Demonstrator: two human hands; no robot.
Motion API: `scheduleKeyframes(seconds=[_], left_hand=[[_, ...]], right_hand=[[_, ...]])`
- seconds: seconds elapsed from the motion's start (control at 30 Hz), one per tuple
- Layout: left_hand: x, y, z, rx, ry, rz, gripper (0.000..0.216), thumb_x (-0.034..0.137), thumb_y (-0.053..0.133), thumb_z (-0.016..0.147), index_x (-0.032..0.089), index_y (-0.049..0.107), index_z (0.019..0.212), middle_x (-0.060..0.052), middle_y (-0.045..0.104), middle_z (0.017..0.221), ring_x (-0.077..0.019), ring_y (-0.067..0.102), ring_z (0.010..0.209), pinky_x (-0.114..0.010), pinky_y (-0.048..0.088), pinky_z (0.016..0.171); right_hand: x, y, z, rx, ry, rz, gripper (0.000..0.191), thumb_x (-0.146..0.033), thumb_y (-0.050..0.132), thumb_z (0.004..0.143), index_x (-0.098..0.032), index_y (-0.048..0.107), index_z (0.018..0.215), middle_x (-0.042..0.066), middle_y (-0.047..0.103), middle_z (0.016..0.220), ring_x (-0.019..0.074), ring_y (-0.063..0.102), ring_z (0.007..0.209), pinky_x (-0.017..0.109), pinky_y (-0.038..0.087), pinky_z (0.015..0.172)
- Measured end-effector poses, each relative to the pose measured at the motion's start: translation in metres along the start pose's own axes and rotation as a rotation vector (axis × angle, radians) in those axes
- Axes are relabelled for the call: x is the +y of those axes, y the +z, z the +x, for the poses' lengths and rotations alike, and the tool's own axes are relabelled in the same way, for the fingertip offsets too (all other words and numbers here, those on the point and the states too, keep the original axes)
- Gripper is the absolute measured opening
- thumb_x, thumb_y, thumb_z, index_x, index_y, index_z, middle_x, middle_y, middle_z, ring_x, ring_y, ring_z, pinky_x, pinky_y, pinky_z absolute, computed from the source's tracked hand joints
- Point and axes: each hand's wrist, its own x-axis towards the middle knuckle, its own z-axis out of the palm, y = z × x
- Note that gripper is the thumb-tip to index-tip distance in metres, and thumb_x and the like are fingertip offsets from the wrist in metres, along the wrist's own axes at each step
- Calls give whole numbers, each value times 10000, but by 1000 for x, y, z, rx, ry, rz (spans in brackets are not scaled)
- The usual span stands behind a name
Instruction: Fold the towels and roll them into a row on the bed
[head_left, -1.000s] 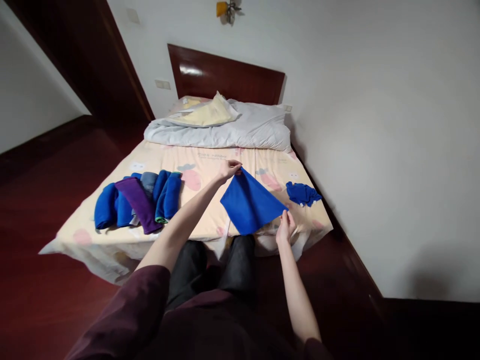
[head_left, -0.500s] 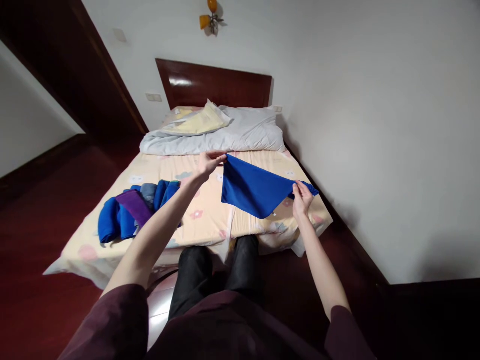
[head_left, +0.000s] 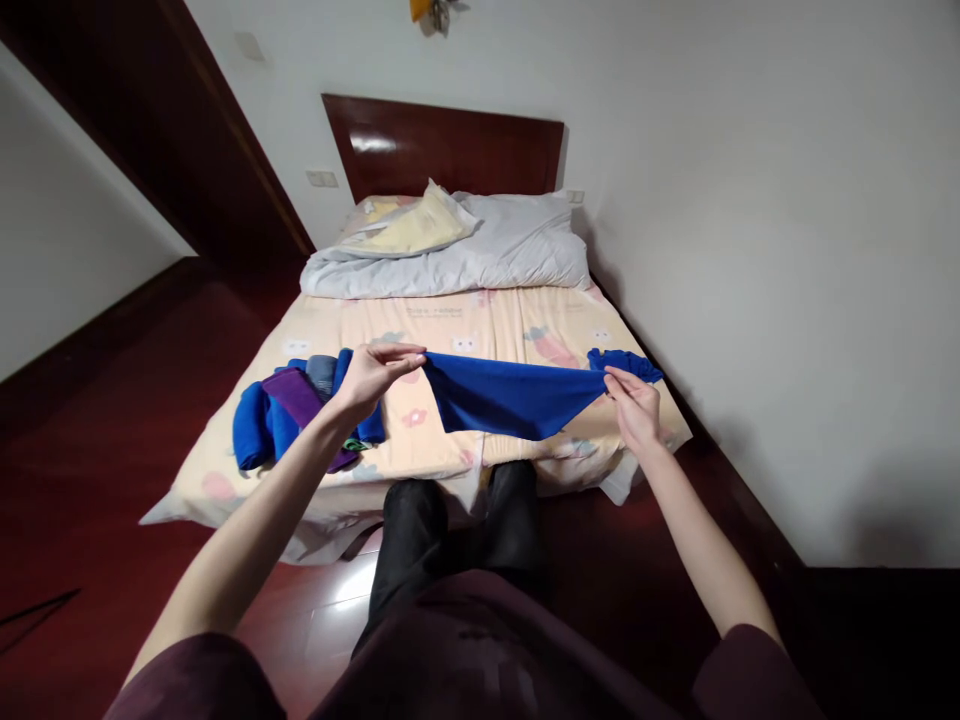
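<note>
A blue cloth [head_left: 510, 397] hangs stretched between my two hands above the foot of the bed [head_left: 450, 455]. My left hand [head_left: 373, 372] pinches its left corner. At the right corner my right hand [head_left: 636, 406] is closed on the cloth as well. The cloth sags in the middle, its lower edge just over the patterned sheet. A crumpled blue cloth [head_left: 626, 362] lies on the bed just behind my right hand.
A pile of blue, purple and grey cloths [head_left: 289, 415] lies on the bed's left side. A grey duvet [head_left: 480, 255] and yellow pillow [head_left: 409, 222] sit at the dark headboard [head_left: 450, 150]. A white wall runs along the right. My legs stand against the bed's foot.
My hands have moved apart and come level, pulling the blue cloth from a hanging triangle into a wide stretched strip. The view has shifted slightly.
</note>
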Motion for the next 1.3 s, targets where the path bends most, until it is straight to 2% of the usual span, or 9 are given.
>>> scheduleKeyframes(seconds=[0.23,0.4,0.53,0.7,0.83,0.97,1.07,1.13,1.3], left_hand=[[-12,-38,-42,-10,-142,3,608,525,1000,426,157,828,879,-98,780,813,-267,748,838,-365,612,816],[-36,-54,-36,8,-187,-2,619,538,988,449,152,827,905,-116,783,847,-269,738,853,-367,596,786],[-66,-60,-1,32,-200,44,646,525,982,459,143,824,957,-121,786,888,-253,711,860,-350,553,760],[-95,-59,68,106,-175,57,579,494,975,480,134,820,907,-115,776,869,-225,680,840,-330,515,743],[-90,-55,123,155,-69,-1,549,459,986,474,114,803,859,-116,765,809,-240,689,833,-362,536,792],[-75,-59,152,188,149,-12,620,543,959,512,106,801,923,-140,779,922,-274,709,933,-379,551,875],[-80,-65,149,216,270,21,674,609,905,588,105,800,1022,-151,778,1010,-282,711,984,-363,556,879],[-97,-70,137,226,267,53,702,622,877,627,108,790,1096,-146,779,1014,-268,715,957,-349,558,850],[-175,-71,79,224,143,132,653,597,844,667,106,788,1094,-162,780,1049,-256,708,962,-354,544,885]], right_hand=[[-15,10,-17,-141,171,10,510,-490,967,578,-200,826,973,68,782,954,121,635,748,260,513,682],[-5,31,-3,-210,209,-24,542,-490,980,545,-187,822,966,74,777,924,125,628,742,255,496,636],[19,62,32,-248,246,-39,523,-438,984,509,-183,810,930,77,776,966,124,630,759,219,447,566],[48,115,87,-256,262,-108,474,-364,925,574,-171,781,983,84,770,1013,117,639,752,193,412,537],[51,153,123,-188,191,-135,480,-318,870,622,-151,754,1057,123,758,1103,140,648,781,217,439,569],[51,172,145,-150,-8,-87,506,-344,832,665,-149,725,1120,127,751,1102,190,675,922,274,522,722],[64,169,147,-209,-122,-47,543,-376,819,676,-157,699,1157,115,751,1085,187,684,914,298,536,797],[81,162,139,-260,-131,-50,546,-388,822,664,-164,695,1145,106,754,1073,179,687,877,295,537,794],[144,136,88,-306,10,-120,473,-383,834,616,-157,700,1009,97,759,1011,179,688,874,284,536,807]])
